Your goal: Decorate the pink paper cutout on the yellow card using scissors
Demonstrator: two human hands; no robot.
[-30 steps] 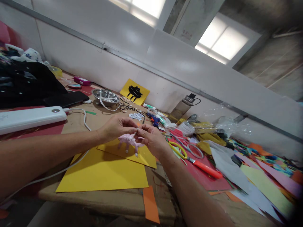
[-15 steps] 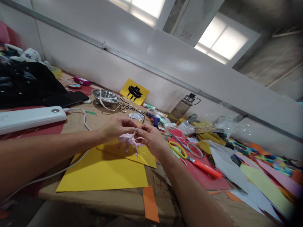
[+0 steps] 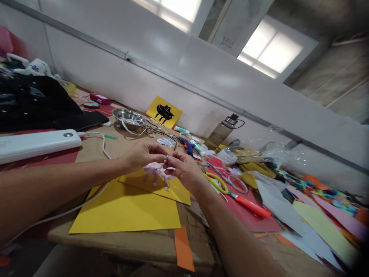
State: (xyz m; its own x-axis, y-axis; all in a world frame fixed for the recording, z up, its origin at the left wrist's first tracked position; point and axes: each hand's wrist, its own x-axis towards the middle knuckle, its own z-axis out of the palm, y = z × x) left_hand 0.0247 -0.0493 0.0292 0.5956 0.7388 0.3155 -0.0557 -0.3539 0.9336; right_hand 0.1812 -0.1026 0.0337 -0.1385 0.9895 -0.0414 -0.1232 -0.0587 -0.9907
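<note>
My left hand (image 3: 145,154) and my right hand (image 3: 186,171) meet fingertip to fingertip above the yellow sheets. Between the pinched fingers of both shows a small pale bead-like piece (image 3: 167,157), too tiny to make out fully. Just below them is a pink cut-out (image 3: 154,169) with drip-shaped legs and small clear beads at some of its tips. My right fingers partly hide it, and I cannot tell whether they touch it. Underneath lie a smaller yellow sheet (image 3: 135,182) and a larger yellow sheet (image 3: 129,213).
A metal bowl (image 3: 128,119) and a yellow card with a black cut-out (image 3: 165,111) stand behind. Left lies a white power bank (image 3: 40,145) with its cable. To the right are a blue glue gun (image 3: 187,146), yellow-handled scissors (image 3: 216,182), a red-handled cutter (image 3: 252,206) and a bottle (image 3: 221,132).
Both hands stay pinched together in almost the same spot, with only a very slight shift of the fingers. Nothing else has visibly moved.
</note>
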